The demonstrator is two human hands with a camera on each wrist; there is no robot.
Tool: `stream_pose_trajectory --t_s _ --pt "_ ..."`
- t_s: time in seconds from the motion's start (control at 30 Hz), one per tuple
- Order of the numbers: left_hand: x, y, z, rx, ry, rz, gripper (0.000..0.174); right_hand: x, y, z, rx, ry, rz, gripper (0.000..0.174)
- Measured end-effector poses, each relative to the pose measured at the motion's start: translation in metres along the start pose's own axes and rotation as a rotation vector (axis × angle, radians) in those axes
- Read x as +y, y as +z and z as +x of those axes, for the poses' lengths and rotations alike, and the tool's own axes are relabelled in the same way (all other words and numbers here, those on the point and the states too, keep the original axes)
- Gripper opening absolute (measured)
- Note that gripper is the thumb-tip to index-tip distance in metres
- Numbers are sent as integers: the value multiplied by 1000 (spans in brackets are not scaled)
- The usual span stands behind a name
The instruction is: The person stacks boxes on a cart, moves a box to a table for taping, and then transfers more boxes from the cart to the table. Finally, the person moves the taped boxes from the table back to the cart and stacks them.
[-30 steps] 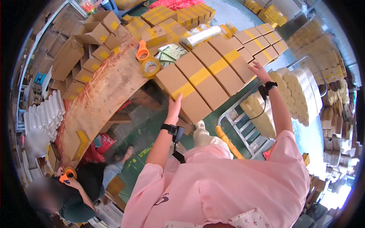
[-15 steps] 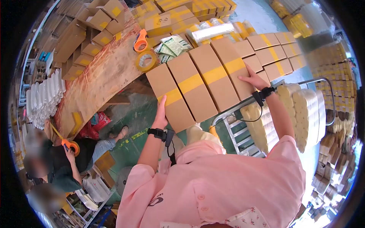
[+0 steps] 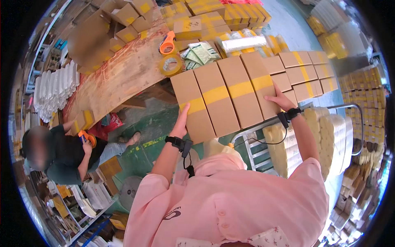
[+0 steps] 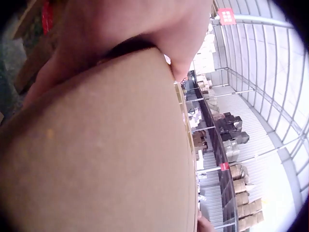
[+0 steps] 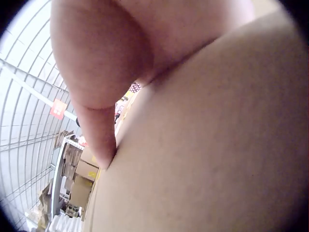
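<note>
Several long cardboard boxes [image 3: 216, 101] with yellow tape across them stand side by side in a row in front of me. My left hand [image 3: 180, 124] grips the leftmost box at its outer side, its thumb on the top edge. At the other end of the row my right hand [image 3: 282, 101] holds the rightmost box, thumb on top and the other fingers partly hidden. A plain brown box face [image 4: 111, 150] fills much of the left wrist view, the hand curved over its edge. In the right wrist view, a thumb [image 5: 99, 137] presses against the cardboard.
An orange tape dispenser [image 3: 167, 44], a tape roll [image 3: 170, 65] and green-white packets [image 3: 201, 53] lie beyond the row. More taped boxes [image 3: 302, 73] are stacked to the right, near a metal trolley [image 3: 254, 150]. A seated person [image 3: 68, 152] at the left holds another dispenser.
The row of boxes has swung round slightly in the head view. My right hand has come in against the rightmost box. The seated person's tape dispenser has shifted.
</note>
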State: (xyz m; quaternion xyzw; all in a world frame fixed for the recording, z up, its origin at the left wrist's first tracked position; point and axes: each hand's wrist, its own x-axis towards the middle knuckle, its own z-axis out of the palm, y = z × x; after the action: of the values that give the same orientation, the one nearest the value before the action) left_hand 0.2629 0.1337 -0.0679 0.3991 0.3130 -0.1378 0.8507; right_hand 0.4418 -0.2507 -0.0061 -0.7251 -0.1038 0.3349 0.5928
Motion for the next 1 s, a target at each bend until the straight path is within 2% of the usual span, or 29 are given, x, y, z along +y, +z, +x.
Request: stream_pose_trajectory --t_s 0.1,0.2,0.23,0.33,0.43,0.53,0.63,0.73,0.83,0.93,1.0 --pt "-3 -2 1 106 14 55 46 -1 2 -2 23 20 -28 86" --pt "3 6 -15 169 91 103 52 -2 2 -3 36 24 -53 86" --pt "2 -2 -13 74 103 95 61 -3 3 -6 41 18 -63 86" --pt "0 2 -24 70 209 203 68 0 3 -13 26 -10 -108 87" --pt "0 2 -34 46 182 149 75 4 7 -19 9 -17 -116 88" --pt "-11 -5 -22 27 222 192 98 11 7 -19 18 95 -62 87" --pt "-16 -12 -17 34 248 231 103 12 13 -20 42 34 -82 87" --pt "-18 -19 -13 19 258 266 103 13 15 -21 78 38 -120 86" --pt "0 -16 -33 -36 250 291 93 11 18 -24 98 46 -168 85" --pt "1 -31 -41 -105 245 262 95 5 25 -31 140 -3 -253 79" --pt "6 -42 -55 -57 129 297 97 13 27 -33 168 -76 -322 76"
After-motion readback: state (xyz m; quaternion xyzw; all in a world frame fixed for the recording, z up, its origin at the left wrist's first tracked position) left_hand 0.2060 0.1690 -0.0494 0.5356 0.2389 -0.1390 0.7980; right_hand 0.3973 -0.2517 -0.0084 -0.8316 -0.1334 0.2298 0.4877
